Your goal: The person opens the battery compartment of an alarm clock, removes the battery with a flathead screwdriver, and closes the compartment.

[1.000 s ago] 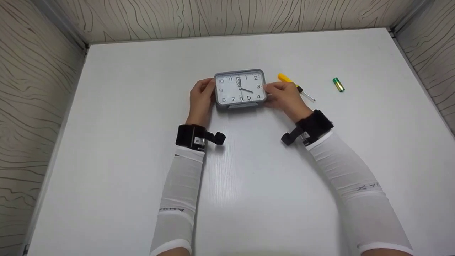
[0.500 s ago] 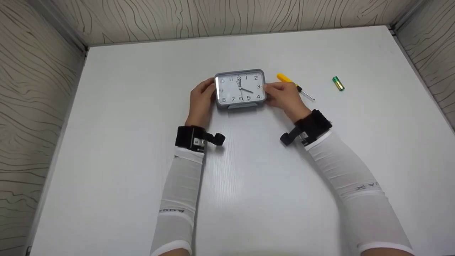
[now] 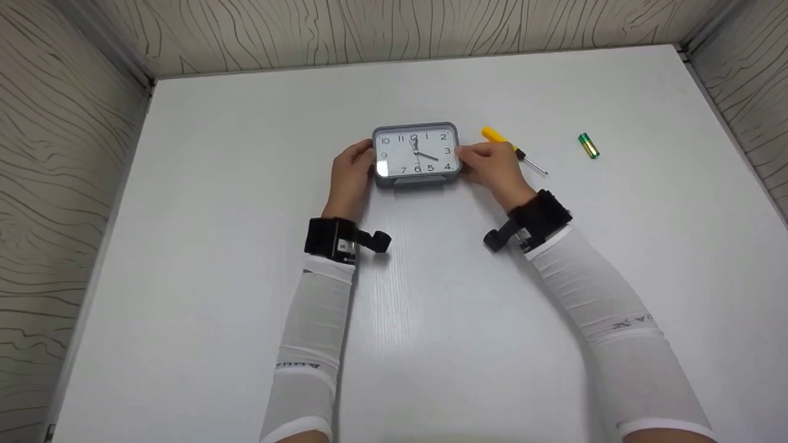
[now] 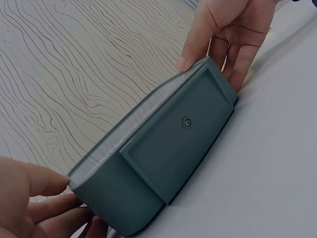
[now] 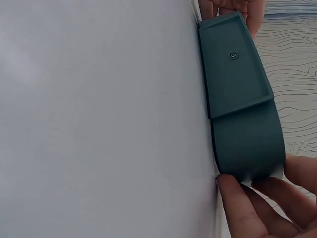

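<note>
A grey rectangular alarm clock (image 3: pixel 400 154) lies face up on the white table, its numbered dial showing in the head view. My left hand (image 3: pixel 349 175) grips its left end, thumb at the front rim and fingers round the side. At the opposite end my right hand (image 3: pixel 495 171) holds the clock the same way, with the thumb by the 3. Both wrist views show the clock's bottom side (image 4: pixel 163 139), with a raised panel (image 5: pixel 233 74) and one screw (image 4: pixel 186 122) in it. The clock's back is hidden.
A screwdriver (image 3: pixel 494 135) with a yellow handle lies just behind my right hand, its shaft pointing right. Farther right lies a green battery (image 3: pixel 588 146). Wood-patterned panels (image 3: pixel 394 31) border the table at the back and sides.
The clock tilts slightly between my hands; the glare on its glass has shifted to the lower left corner. Both hands keep their hold.
</note>
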Motion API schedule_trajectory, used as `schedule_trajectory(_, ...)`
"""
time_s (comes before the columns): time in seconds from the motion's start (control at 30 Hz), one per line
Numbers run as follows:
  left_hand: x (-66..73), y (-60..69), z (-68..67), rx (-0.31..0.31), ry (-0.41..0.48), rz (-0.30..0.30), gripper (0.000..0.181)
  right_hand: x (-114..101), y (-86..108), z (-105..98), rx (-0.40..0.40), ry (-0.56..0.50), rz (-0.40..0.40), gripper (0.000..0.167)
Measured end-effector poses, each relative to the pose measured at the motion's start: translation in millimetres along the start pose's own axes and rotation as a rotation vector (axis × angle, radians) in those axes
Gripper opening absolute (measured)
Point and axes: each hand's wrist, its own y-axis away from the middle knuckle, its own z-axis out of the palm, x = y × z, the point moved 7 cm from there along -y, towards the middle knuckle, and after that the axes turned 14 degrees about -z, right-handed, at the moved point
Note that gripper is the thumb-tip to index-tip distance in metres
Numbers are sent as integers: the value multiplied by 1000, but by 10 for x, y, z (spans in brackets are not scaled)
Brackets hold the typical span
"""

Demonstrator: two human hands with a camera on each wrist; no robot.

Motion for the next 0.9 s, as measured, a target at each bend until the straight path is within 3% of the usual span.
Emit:
schedule_trajectory(0.37, 17, 46, 31, 30, -166, 61, 42, -6, -2, -4, -17, 63, -14, 33)
schedule_trajectory(0.67, 31, 29, 37, 49, -197, 86, 41, -18, -5, 11, -40, 94, 10, 36)
schedule_trajectory(0.9, 39, 42, 15, 13, -208, 70, 44, -25, 11, 64, -128, 78, -1, 43)
